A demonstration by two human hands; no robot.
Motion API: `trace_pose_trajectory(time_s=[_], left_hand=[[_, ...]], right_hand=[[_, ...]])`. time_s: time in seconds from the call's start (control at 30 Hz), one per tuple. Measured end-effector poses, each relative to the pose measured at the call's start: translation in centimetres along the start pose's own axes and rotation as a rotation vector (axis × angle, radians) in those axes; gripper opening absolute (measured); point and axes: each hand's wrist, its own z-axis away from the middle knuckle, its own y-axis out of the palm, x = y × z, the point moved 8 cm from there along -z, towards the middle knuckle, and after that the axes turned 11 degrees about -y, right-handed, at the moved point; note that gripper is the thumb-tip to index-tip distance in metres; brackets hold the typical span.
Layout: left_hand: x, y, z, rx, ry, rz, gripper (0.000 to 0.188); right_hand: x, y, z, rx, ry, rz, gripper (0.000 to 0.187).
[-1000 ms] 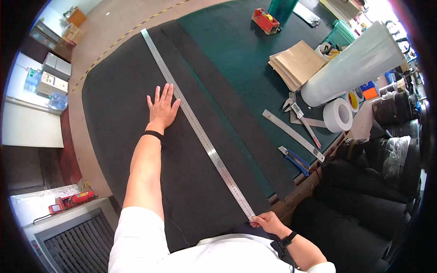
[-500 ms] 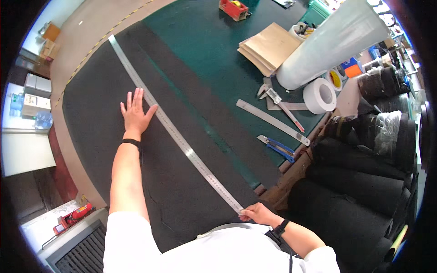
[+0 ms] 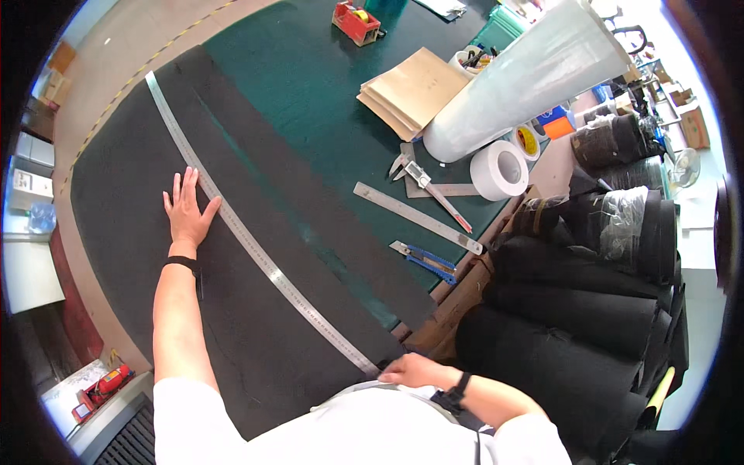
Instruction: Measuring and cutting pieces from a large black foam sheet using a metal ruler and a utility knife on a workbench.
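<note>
And the far and left edges of the surface (image 3: 263,70) are bordered by floor (image 3: 147,35), a broad stretch of black sheet (image 3: 124,209) being spread left of the left hand (image 3: 187,217). To the right, room is tighter: a short steel ruler (image 3: 418,218), a caliper (image 3: 419,177) and a blue cutter knife (image 3: 428,263) are set near the right edge, with black rolls (image 3: 550,341) piled beyond. The near edge is hidden by a white shirt (image 3: 349,426). Between, a black strip (image 3: 310,200) is laid, parted from the sheet by a thin green gap.

Across the sheet, the long steel ruler (image 3: 275,275) is stretched diagonally. Its left edge is met by the left hand, fingers spread flat, thumb tip right at the metal. Its near end is met by the right hand (image 3: 418,370), fingers curled and blurred; whether it is pinched cannot be told.
</note>
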Motion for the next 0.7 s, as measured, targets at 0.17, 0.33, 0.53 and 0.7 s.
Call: trace_pose_trajectory(time_s=[0.17,0.33,0.53,0.7], left_hand=[[0.1,-0.6,0.3,-0.025,0.022,-0.013,0.079],[-0.6,0.3,0.1,-0.057,0.027,0.007,0.076],[-0.2,-0.1,0.5,-0.075,0.023,0.006,0.073],[-0.3,-0.1,0.4,-0.042,-0.011,-0.059,0.073]], right_hand=[[7.8,-18.0,2.3,-0.558,-0.177,0.254,0.013],[8.2,-28.3,-1.3,-0.882,-0.377,0.853,0.018],[5.3,-30.0,-3.1,-0.835,-0.129,0.745,0.022],[4.9,-30.3,-3.6,-0.643,-0.190,0.794,0.025]])
